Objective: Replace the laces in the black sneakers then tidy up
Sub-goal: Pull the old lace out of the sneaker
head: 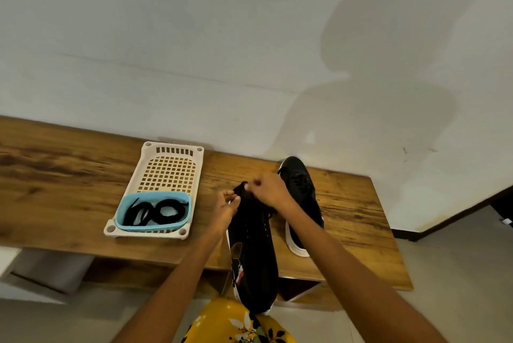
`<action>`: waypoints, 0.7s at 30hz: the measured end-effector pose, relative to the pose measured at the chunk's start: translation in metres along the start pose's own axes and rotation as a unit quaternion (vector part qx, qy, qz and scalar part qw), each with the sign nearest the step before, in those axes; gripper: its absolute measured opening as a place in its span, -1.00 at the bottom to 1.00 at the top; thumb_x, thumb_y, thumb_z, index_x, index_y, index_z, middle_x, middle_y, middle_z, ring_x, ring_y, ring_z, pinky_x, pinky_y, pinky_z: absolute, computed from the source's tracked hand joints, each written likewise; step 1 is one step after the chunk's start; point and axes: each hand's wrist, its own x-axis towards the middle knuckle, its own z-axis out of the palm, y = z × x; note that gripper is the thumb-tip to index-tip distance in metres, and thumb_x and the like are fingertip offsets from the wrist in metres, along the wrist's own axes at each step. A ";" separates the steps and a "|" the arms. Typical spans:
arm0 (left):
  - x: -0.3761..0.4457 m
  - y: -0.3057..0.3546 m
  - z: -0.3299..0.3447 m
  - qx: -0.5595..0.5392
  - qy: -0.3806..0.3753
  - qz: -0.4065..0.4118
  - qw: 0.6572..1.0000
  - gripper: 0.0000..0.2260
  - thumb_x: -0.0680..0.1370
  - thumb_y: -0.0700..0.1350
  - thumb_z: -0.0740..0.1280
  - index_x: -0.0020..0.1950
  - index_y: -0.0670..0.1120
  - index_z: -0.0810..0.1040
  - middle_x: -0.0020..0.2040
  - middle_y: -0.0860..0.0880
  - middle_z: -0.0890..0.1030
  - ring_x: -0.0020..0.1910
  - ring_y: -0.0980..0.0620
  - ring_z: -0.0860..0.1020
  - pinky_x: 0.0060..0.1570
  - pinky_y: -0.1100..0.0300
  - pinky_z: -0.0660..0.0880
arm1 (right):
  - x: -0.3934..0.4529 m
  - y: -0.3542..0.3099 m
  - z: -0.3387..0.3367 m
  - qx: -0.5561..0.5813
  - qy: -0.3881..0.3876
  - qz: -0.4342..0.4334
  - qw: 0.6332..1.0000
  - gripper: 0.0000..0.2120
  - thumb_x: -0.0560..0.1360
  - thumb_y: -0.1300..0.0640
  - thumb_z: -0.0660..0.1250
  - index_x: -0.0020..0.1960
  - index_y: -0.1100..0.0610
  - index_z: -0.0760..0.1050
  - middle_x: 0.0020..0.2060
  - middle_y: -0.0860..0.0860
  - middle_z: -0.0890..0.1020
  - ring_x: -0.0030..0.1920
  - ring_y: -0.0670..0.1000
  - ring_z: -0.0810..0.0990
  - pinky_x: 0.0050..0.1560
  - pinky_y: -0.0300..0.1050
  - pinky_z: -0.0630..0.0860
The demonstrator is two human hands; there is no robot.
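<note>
Wooden bench (69, 176) against a plain wall; our left hand (227, 205) and right hand (268, 190) both pinch at the near sneaker (254, 254), lacing seemingly unfinished; coiled laces (155, 212) wait left of them, tidying still ahead.

no readable text, numbers or brand names showed anywhere. the near black sneaker (254, 254) carried a small red-and-white mark on its side, too blurred to tell whether it was lettering or a logo.
</note>
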 end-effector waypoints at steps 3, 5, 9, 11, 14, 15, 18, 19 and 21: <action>-0.006 0.006 0.004 0.063 -0.015 0.051 0.997 -0.94 0.56 -0.18 0.28 0.03 -0.07 0.45 0.08 -0.18 0.55 0.10 -0.08 0.53 0.20 0.02 0.45 | 0.017 -0.031 -0.025 0.236 -0.026 0.044 0.970 -0.83 0.54 0.18 0.33 -0.08 0.31 0.54 -0.15 0.17 0.61 -0.18 0.11 0.64 -0.21 -0.16 0.63; -0.011 0.009 0.007 0.070 -0.035 0.060 0.995 -0.89 0.57 -0.20 0.26 0.07 -0.11 0.52 0.03 -0.13 0.59 0.02 -0.01 0.56 0.11 0.15 0.49 | 0.022 -0.047 -0.030 0.317 -0.079 0.085 0.941 -0.81 0.53 0.25 0.34 0.04 0.38 0.50 -0.07 0.22 0.59 -0.15 0.13 0.62 -0.31 -0.21 0.62; -0.016 0.012 0.001 0.057 -0.065 0.045 0.995 -0.85 0.57 -0.20 0.27 0.06 -0.08 0.60 0.00 0.00 0.63 0.00 0.10 0.58 -0.11 0.37 0.46 | 0.025 -0.043 -0.028 0.438 -0.082 0.136 0.885 -0.84 0.55 0.27 0.30 0.05 0.38 0.46 -0.23 0.13 0.53 -0.27 0.08 0.59 -0.35 -0.21 0.61; -0.017 0.014 0.000 0.050 -0.087 0.026 0.995 -0.88 0.54 -0.18 0.32 -0.02 -0.01 0.62 -0.04 0.04 0.66 -0.02 0.15 0.59 -0.15 0.41 0.46 | 0.023 -0.031 -0.024 0.491 -0.054 0.148 0.857 -0.87 0.55 0.26 0.30 -0.02 0.35 0.46 -0.24 0.11 0.52 -0.29 0.04 0.58 -0.34 -0.23 0.61; -0.018 0.015 0.000 0.070 -0.093 0.023 0.993 -0.93 0.52 -0.16 0.36 -0.09 -0.03 0.63 -0.11 0.04 0.67 -0.06 0.13 0.61 -0.11 0.38 0.50 | 0.020 -0.019 -0.015 0.526 -0.041 0.137 0.838 -0.85 0.57 0.21 0.29 0.01 0.31 0.45 -0.20 0.10 0.54 -0.20 0.02 0.59 -0.19 -0.20 0.62; -0.017 0.015 0.000 0.062 -0.085 0.020 0.994 -0.93 0.52 -0.16 0.35 -0.10 -0.07 0.64 -0.11 0.02 0.67 -0.06 0.12 0.61 -0.04 0.33 0.51 | 0.017 -0.016 -0.012 0.508 -0.040 0.121 0.852 -0.83 0.58 0.17 0.28 0.04 0.30 0.46 -0.18 0.09 0.55 -0.15 0.03 0.59 -0.11 -0.18 0.62; -0.013 0.016 0.000 -0.014 -0.059 -0.003 0.998 -0.88 0.53 -0.11 0.34 -0.05 -0.13 0.63 -0.10 -0.07 0.67 -0.02 0.01 0.62 0.03 0.18 0.53 | 0.003 0.007 0.001 0.249 -0.025 0.013 0.968 -0.77 0.57 0.04 0.28 -0.01 0.21 0.56 -0.20 0.04 0.61 -0.15 -0.05 0.57 -0.08 -0.23 0.49; -0.011 0.018 0.000 -0.046 -0.055 -0.011 0.997 -0.87 0.54 -0.10 0.32 -0.05 -0.13 0.61 -0.10 -0.08 0.66 -0.02 -0.01 0.61 -0.01 0.19 0.53 | -0.002 0.019 0.008 0.146 -0.041 -0.024 0.988 -0.74 0.54 0.01 0.31 -0.03 0.21 0.60 -0.21 0.06 0.62 -0.18 -0.05 0.56 -0.13 -0.20 0.44; -0.010 0.025 0.002 -0.112 -0.050 -0.029 0.992 -0.89 0.56 -0.11 0.28 -0.06 -0.12 0.56 -0.08 -0.07 0.62 -0.01 -0.03 0.57 -0.05 0.19 0.51 | -0.011 0.039 0.025 0.007 -0.096 -0.046 0.994 -0.75 0.51 0.01 0.35 -0.06 0.22 0.61 -0.21 0.10 0.61 -0.18 0.02 0.57 -0.18 -0.10 0.43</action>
